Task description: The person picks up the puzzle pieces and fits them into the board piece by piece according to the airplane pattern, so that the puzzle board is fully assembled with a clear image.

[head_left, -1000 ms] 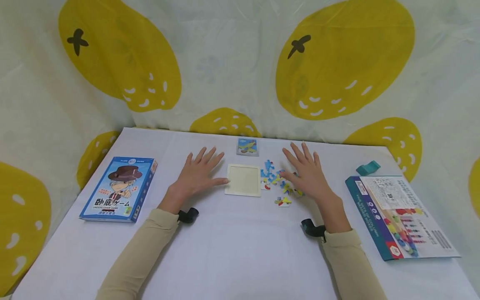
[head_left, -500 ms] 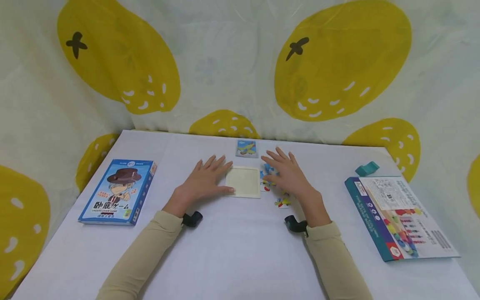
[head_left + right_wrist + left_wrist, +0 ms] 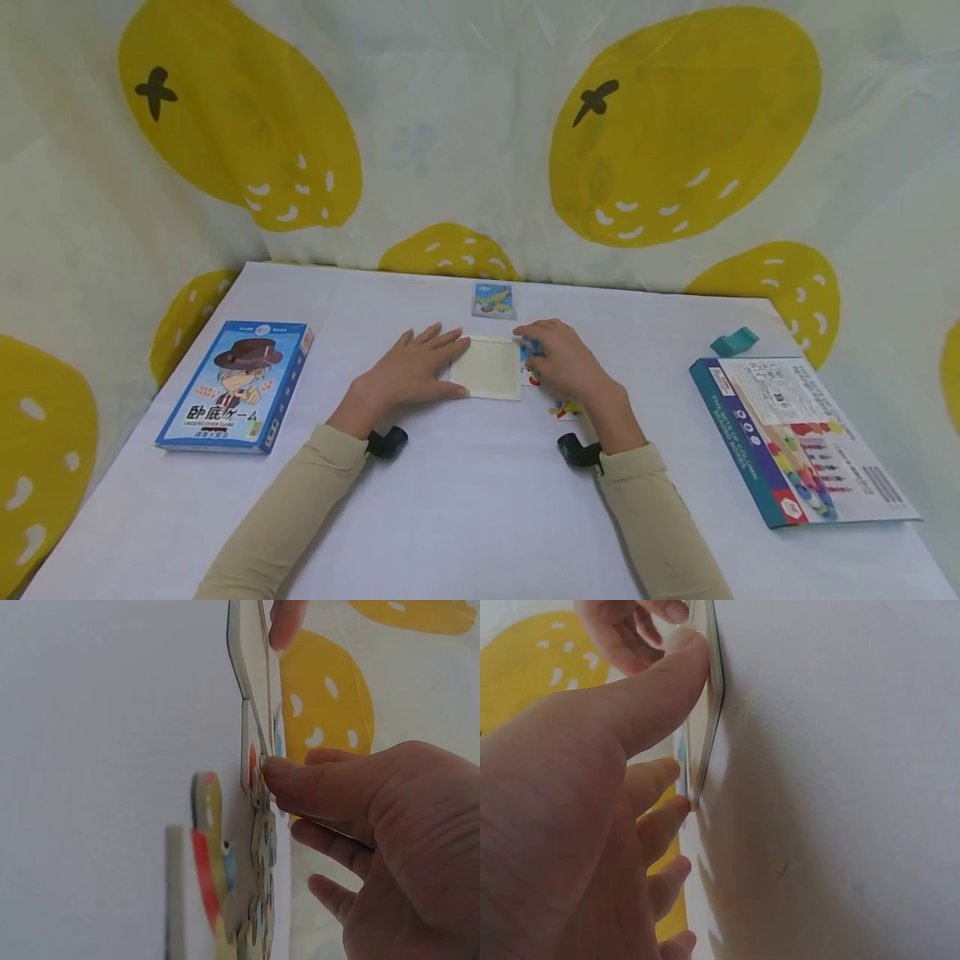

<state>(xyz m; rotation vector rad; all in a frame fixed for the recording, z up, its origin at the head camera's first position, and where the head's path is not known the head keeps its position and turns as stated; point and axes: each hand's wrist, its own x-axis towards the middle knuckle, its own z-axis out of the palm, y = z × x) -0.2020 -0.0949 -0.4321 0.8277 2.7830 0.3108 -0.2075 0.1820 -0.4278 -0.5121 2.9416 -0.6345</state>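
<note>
A cream puzzle tray (image 3: 487, 367) with a raised rim lies flat in the middle of the table. My left hand (image 3: 411, 368) rests at its left side, fingers spread, the thumb on the tray's edge in the left wrist view. To the right of the tray, my right hand (image 3: 567, 360) reaches over loose jigsaw pieces (image 3: 529, 372) and hides most of them. Its thumb (image 3: 300, 784) touches or nearly touches a piece beside the tray, and the fingers are loosely bent; no piece is visibly lifted. One colourful piece (image 3: 564, 409) lies nearer the wrist.
A small picture card (image 3: 493, 301) with a yellow plane lies behind the tray. At the left is a blue game box (image 3: 238, 385). A larger boxed set (image 3: 802, 442) lies at the right, with a teal object (image 3: 735, 342) behind it. A patterned cloth hangs at the back.
Both hands have come down and inward. My right hand has moved left over the pieces and its fingers have bent; the left has moved slightly right onto the tray's edge.
</note>
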